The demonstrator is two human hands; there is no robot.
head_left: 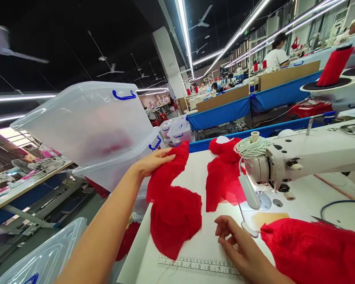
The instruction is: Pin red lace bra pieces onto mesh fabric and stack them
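My left hand (154,161) lies on the far end of a red lace fabric piece (173,203) at the left edge of the white sewing table (204,244); the fingers are stretched and pressed on the cloth. My right hand (235,242) rests on the table near the front, fingers loosely curled, holding nothing I can see. A second red fabric piece (223,175) lies by the needle end of the white sewing machine (301,157). More red fabric (313,250) is heaped at the front right.
Stacked clear plastic bins with blue handles (91,126) stand left of the table, another bin (44,256) lower left. A ruler strip (199,266) is printed near the table's front. A red thread cone (334,65) stands at right. Other workers sit at distant rows.
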